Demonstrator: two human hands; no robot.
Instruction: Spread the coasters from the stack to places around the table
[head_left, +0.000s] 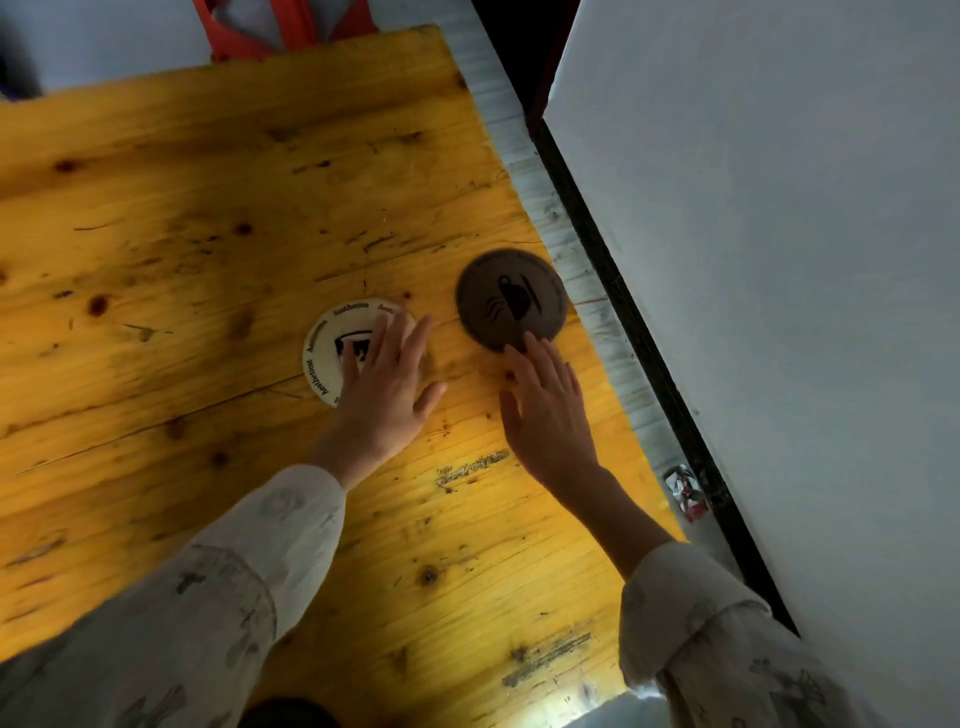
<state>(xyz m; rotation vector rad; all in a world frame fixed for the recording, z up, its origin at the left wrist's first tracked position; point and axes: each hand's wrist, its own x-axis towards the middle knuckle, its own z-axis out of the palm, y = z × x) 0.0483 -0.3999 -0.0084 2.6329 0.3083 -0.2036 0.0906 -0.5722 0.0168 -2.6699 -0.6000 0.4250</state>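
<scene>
A round cream coaster with a black cup print and lettering lies flat on the yellow wooden table. My left hand rests flat on its right half, fingers spread. To the right lies a dark brown round coaster with a steaming cup print, close to the table's right edge. My right hand is flat and open, its fingertips touching the brown coaster's near rim. Whether more coasters lie under the cream one is hidden.
The table's right edge has a pale metal strip, beyond it a dark gap and a grey wall. A small crumpled wrapper lies by that edge. A red chair stands at the far end.
</scene>
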